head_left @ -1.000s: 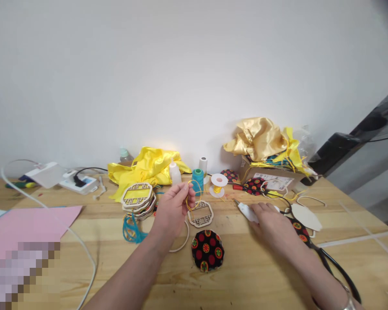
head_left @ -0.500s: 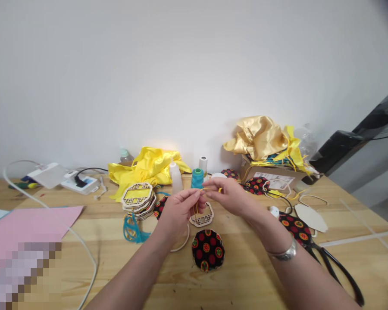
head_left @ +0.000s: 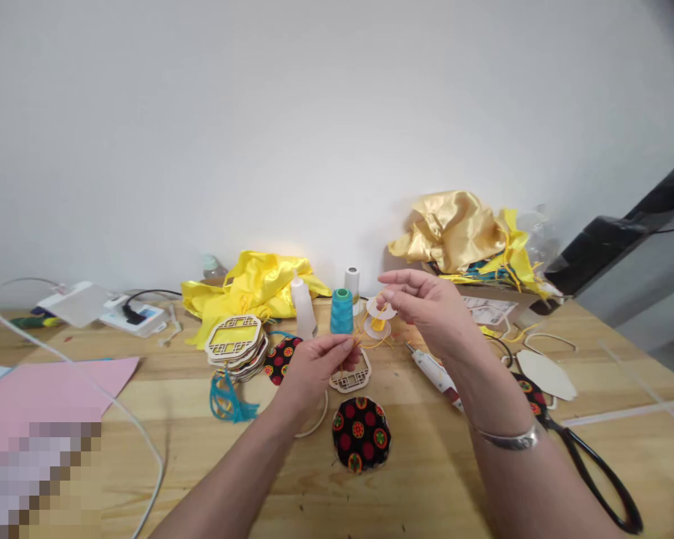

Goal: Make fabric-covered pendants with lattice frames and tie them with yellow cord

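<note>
My left hand [head_left: 326, 363] pinches a thin yellow cord above a wooden lattice frame [head_left: 351, 374]. Raised to the right, my right hand [head_left: 421, 299] has its fingers bent near a white spool of yellow cord [head_left: 377, 326]; a strand seems to run by its fingertips, but the grip is too small to make out. Nearer me lies a round black patterned fabric piece [head_left: 361, 434]. A teal thread cone [head_left: 342, 311] stands just behind my left hand.
Lattice frames [head_left: 236, 340] are stacked left, by a teal tassel [head_left: 230, 400] and yellow cloth [head_left: 258, 284]. A glue gun [head_left: 435, 374] and black scissors [head_left: 600, 471] lie right. A white cable [head_left: 117, 404] crosses the left side.
My right hand has moved up and right, away from my left hand, and the spool and glue gun now show. My left hand keeps its pinch on the cord.
</note>
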### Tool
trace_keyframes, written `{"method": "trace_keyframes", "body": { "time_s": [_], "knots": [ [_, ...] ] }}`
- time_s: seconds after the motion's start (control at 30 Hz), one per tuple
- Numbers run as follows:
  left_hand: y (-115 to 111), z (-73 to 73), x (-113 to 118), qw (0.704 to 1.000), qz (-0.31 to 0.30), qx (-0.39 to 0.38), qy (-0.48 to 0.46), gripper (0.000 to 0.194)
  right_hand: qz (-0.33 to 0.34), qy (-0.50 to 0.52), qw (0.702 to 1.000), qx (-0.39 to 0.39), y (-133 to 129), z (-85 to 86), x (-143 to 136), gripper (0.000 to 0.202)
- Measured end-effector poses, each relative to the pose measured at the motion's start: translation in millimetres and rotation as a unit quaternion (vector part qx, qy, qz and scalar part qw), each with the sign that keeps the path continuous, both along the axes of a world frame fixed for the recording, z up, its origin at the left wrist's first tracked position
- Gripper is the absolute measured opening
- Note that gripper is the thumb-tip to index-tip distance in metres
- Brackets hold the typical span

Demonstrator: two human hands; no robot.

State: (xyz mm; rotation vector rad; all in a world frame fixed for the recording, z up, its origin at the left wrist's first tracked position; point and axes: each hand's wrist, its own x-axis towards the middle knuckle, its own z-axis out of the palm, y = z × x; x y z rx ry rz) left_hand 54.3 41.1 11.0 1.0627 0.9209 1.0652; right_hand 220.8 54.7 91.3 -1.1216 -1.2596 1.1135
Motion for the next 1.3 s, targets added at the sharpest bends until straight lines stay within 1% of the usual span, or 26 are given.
{"method": "trace_keyframes", "body": {
  "time_s": [0.1,0.17,0.23,0.3,0.37,0.47,0.53,0.6,0.63,0.7,0.77,0.83,0.9,0.97,1.03,1.1,1.13,1.2,1.27,1.3],
  "knots": [
    [3,-3.5,-2,1.000,-0.007,0.006,0.023,0.017,-0.013,0.020,1.000,0.000,3,-2.2,-1,0.025],
    [4,-6.2,-3,0.999,-0.005,0.009,0.034,0.017,-0.015,0.002,1.000,0.000,3,-2.3,0,0.023],
    [6,-8.7,-4,0.999,0.000,0.012,0.039,0.017,-0.013,-0.063,0.998,0.008,4,-2.6,3,0.022],
    [7,-10.7,-4,0.999,0.005,0.015,0.040,0.017,-0.003,-0.169,0.985,0.024,3,-3.6,7,0.023],
    [7,-11.9,-4,0.999,0.009,0.019,0.041,0.017,0.009,-0.293,0.954,0.055,3,-5.0,11,0.023],
    [7,-12.7,-5,0.999,0.008,0.021,0.044,0.017,0.004,-0.441,0.892,0.097,1,-6.8,15,0.017],
    [7,-12.9,-5,0.999,0.005,0.021,0.046,0.017,-0.010,-0.498,0.862,0.098,1,-7.5,15,0.014],
    [7,-13.3,-5,0.999,0.003,0.019,0.048,0.017,-0.021,-0.516,0.851,0.096,2,-7.6,14,0.016],
    [8,-13.5,-5,0.999,0.003,0.019,0.048,0.018,-0.025,-0.509,0.854,0.100,2,-7.4,14,0.018],
    [8,-14.4,-6,0.999,0.002,0.017,0.048,0.018,-0.034,-0.462,0.879,0.113,3,-6.1,13,0.020],
    [8,-15.4,-6,0.999,0.002,0.016,0.048,0.018,-0.051,-0.379,0.918,0.104,3,-3.6,13,0.019],
    [8,-16.3,-6,0.999,0.002,0.015,0.046,0.018,-0.063,-0.271,0.958,0.067,2,-0.2,14,0.016],
    [8,-16.6,-6,0.999,0.002,0.015,0.045,0.018,-0.044,-0.162,0.985,0.025,0,3.1,15,0.016],
    [8,-16.1,-5,0.999,0.003,0.015,0.044,0.018,-0.004,-0.096,0.995,-0.003,-1,5.5,16,0.018],
    [8,-15.3,-5,0.999,0.003,0.014,0.044,0.018,0.021,-0.101,0.995,-0.015,-2,6.2,18,0.020],
    [8,-14.7,-5,0.999,0.004,0.013,0.043,0.018,0.023,-0.177,0.984,-0.007,-2,5.3,20,0.020],
    [8,-14.6,-5,0.999,0.005,0.012,0.042,0.018,0.020,-0.232,0.972,0.004,-2,4.4,22,0.019],
    [8,-15.0,-5,0.999,0.007,0.011,0.042,0.017,0.017,-0.338,0.940,0.032,-2,2.1,24,0.020],
    [9,-15.8,-5,0.999,0.009,0.010,0.042,0.017,0.006,-0.400,0.915,0.055,-2,0.8,26,0.020],
    [9,-16.2,-5,0.999,0.010,0.010,0.043,0.017,-0.002,-0.410,0.910,0.062,-2,0.9,26,0.020]
  ]
}}
